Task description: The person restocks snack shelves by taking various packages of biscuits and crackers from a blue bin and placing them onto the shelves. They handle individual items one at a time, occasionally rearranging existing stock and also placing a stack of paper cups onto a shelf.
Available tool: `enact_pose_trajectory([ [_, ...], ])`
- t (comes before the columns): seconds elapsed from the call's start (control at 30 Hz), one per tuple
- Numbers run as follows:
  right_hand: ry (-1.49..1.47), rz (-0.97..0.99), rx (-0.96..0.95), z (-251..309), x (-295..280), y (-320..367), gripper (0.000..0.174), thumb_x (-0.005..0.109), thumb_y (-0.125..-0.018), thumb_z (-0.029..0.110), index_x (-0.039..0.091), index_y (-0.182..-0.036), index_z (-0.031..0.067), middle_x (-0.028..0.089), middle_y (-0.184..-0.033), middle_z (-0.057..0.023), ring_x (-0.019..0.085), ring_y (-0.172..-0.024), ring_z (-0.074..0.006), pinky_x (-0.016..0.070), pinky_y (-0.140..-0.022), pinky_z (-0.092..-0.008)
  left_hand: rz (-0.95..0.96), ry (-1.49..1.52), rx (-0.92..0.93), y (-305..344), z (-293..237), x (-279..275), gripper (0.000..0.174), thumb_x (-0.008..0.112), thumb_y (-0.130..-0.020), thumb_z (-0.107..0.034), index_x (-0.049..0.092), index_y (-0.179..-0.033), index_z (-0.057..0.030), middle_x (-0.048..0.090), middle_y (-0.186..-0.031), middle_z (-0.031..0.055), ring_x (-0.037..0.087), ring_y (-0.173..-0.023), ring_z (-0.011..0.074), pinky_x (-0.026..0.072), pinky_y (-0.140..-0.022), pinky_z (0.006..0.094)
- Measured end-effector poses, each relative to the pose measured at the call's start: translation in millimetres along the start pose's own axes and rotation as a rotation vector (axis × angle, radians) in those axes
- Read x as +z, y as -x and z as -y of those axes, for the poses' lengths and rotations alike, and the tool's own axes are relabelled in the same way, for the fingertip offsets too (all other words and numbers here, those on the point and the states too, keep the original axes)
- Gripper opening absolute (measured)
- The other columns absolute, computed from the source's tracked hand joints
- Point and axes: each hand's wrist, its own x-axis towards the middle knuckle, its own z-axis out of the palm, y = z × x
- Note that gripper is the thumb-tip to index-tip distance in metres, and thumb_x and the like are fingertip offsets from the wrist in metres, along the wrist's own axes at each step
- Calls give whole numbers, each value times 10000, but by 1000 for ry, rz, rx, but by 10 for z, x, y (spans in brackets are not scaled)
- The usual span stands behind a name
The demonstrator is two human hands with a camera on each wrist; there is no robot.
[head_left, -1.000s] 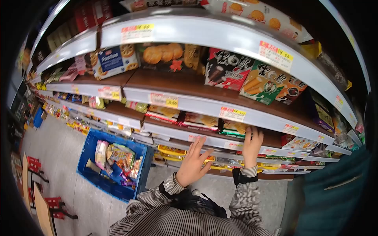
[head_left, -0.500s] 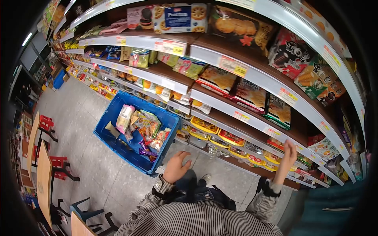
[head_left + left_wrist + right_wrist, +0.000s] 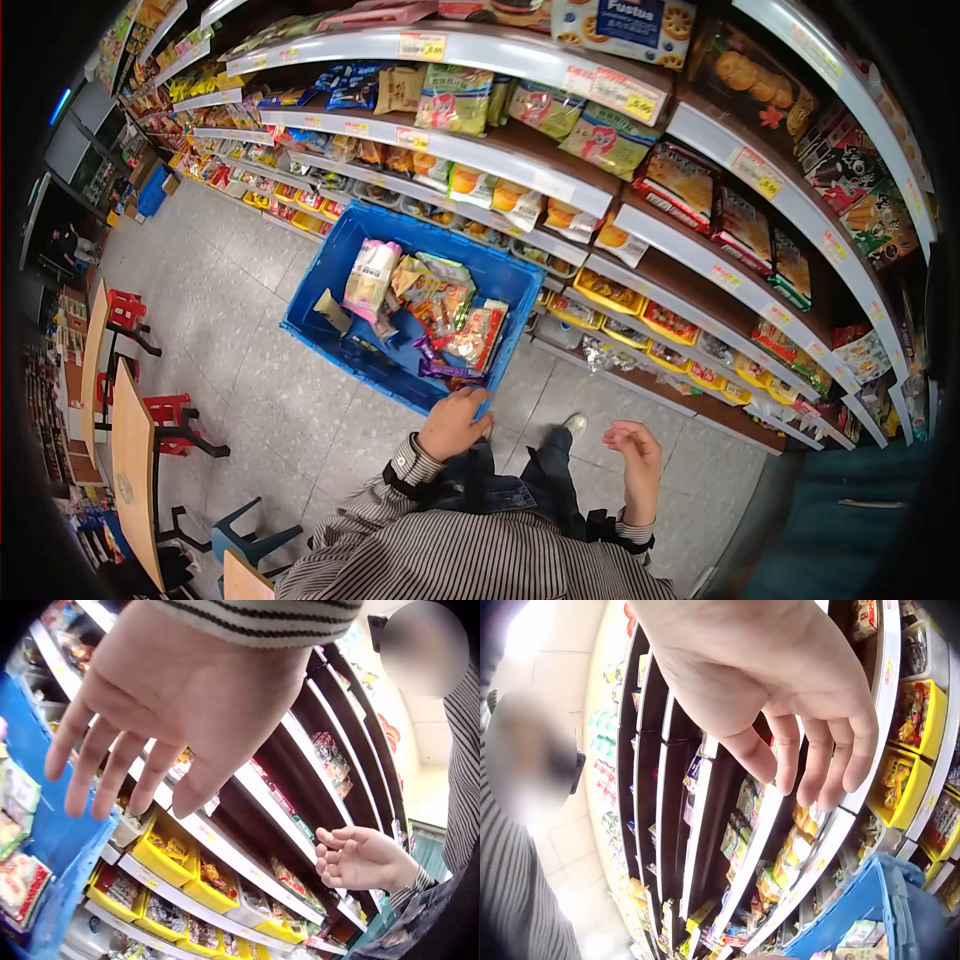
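Observation:
In the head view the left hand [image 3: 455,424] is at the near edge of a blue crate [image 3: 330,362]; whether it touches the rim I cannot tell. The left wrist view shows that hand [image 3: 180,705] with relaxed, spread fingers and nothing held. Held up at the right, the right hand [image 3: 638,462] is empty, its fingers loosely bent, also in the right wrist view [image 3: 780,697]. Inside the crate lie a pink and white pack [image 3: 371,280], a red and white pack [image 3: 477,335], purple wrappers [image 3: 437,368] and several other snack packs.
Shelves [image 3: 560,182] of packaged snacks curve along the top and right, with yellow bins [image 3: 668,325] on the lower levels. Wooden tables [image 3: 133,470], red stools [image 3: 168,410] and a blue-green chair [image 3: 255,545] stand left. A teal surface [image 3: 850,530] is at the lower right.
The right hand has come away from the shelf and down toward the body. The left hand has come closer to the crate. The view has swung left, showing more of the crate and left shelves.

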Motion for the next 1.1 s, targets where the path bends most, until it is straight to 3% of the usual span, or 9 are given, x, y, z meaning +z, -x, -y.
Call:
enact_pose_trajectory([
  [0.2, -10, 34, 90, -47, 514, 501, 144, 548, -898, 38, 622, -1011, -12, 632, -860, -49, 595, -852, -125, 463, -812, -259, 175, -95, 35, 340, 393, -122, 400, 597, -834, -246, 535, -1156, -17, 596, -1003, 231, 580, -918, 400, 477, -798, 447],
  [0.33, 8, 40, 88, -52, 642, 664, 149, 559, -892, 37, 625, -1016, -13, 638, -863, -43, 595, -852, -115, 453, -806, -247, 266, -26, 94, 417, 320, -22, 434, 594, -837, -266, 514, -1184, -17, 589, -1015, 248, 581, -921, 409, 476, -802, 451],
  [0.43, 18, 59, 93, -44, 685, 732, 147, 563, -889, 35, 629, -1012, -12, 644, -871, -49, 597, -855, -114, 454, -809, -249, 386, 24, 153, 426, 220, -13, 459, 595, -836, -276, 496, -1202, -17, 587, -1025, 251, 583, -915, 411, 478, -796, 451],
  [0.53, 8, 62, 96, -74, 672, 768, 145, 562, -889, 31, 631, -1008, -15, 647, -881, -50, 600, -854, -116, 456, -810, -250, 381, -85, 125, 453, 104, -17, 380, 576, -835, -256, 523, -1138, -33, 594, -995, 210, 579, -954, 383, 466, -825, 455],
  [0.63, -32, 60, 92, -138, 633, 838, 146, 563, -889, 30, 631, -1009, -18, 648, -876, -50, 602, -849, -117, 458, -809, -250, 384, -90, 189, 443, 156, 136, 457, 590, -841, -286, 490, -1198, -20, 583, -1027, 241, 583, -928, 404, 479, -803, 445],
  [0.83, -36, -50, 87, -204, 581, 971, 142, 557, -892, 30, 630, -1002, -20, 644, -848, -47, 602, -843, -119, 459, -805, -249, 542, -72, 245, 334, 177, 154, 437, 580, -850, -283, 507, -1184, -11, 587, -1050, 221, 573, -965, 391, 473, -827, 438],
  [0.97, -35, -126, 61, -101, 697, 949, 136, 554, -898, 35, 628, -996, -22, 638, -843, -50, 601, -840, -122, 461, -802, -249, 384, -34, 212, 35, 377, 32, 423, 611, -836, -252, 536, -1170, -4, 594, -1057, 208, 584, -976, 363, 483, -812, 416],
  [1.03, -34, -157, 60, -84, 824, 891, 134, 554, -899, 37, 628, -994, -23, 637, -841, -50, 600, -841, -122, 462, -803, -249, 30, 355, 232, -212, 725, 73, 452, 662, -800, -178, 530, -1195, -3, 603, -1053, 179, 602, -958, 300, 489, -803, 369],
  [1.1, -25, -169, 52, -95, 996, 809, 129, 555, -900, 35, 627, -991, -23, 629, -841, -45, 600, -839, -124, 463, -803, -250, -149, 390, 58, -423, 1016, -90, 473, 680, -771, -95, 522, -1205, 9, 603, -1056, 147, 596, -948, 231, 480, -809, 325],
])
